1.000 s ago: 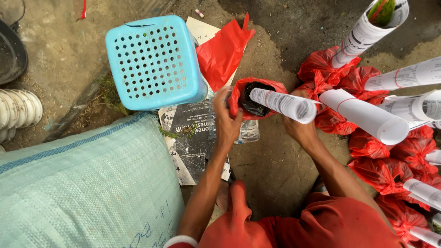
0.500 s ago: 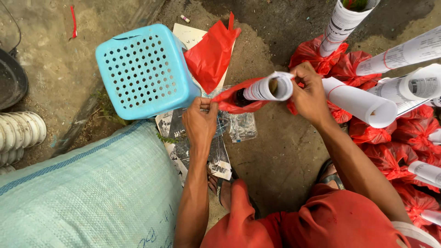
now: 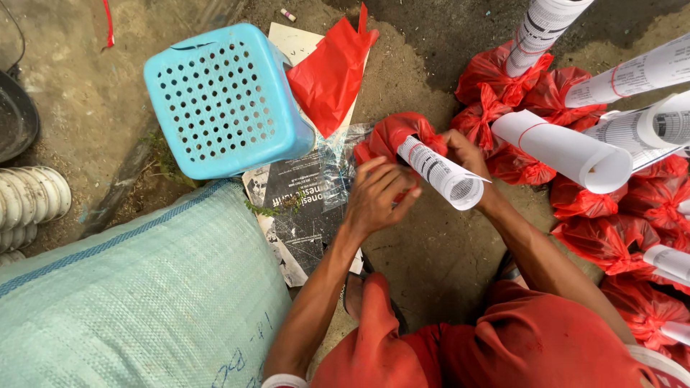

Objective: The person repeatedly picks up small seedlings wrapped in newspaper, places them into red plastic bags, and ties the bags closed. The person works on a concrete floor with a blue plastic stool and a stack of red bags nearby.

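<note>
Both of my hands meet at a rolled white paper tube [image 3: 442, 172] whose lower end sits in a red plastic bag [image 3: 392, 135]. My left hand [image 3: 377, 195] presses against the tube and the bag's neck from the left, fingers curled. From the right, my right hand [image 3: 467, 154] grips the tube where the red plastic gathers around it. The tube's open end points toward me and to the right. The bundle hangs just above the dirt ground.
Several finished red bags with paper tubes [image 3: 568, 147] crowd the right side. A blue perforated basket [image 3: 223, 100] lies upside down at upper left, with loose red plastic [image 3: 330, 72] and printed sheets [image 3: 302, 208] beside it. A big pale green woven sack [image 3: 136, 309] fills the lower left.
The tube has tipped so that its open end now points toward me. My left hand rose from the printed sheets to the bag's neck, and the red plastic is gathered tighter around the tube.
</note>
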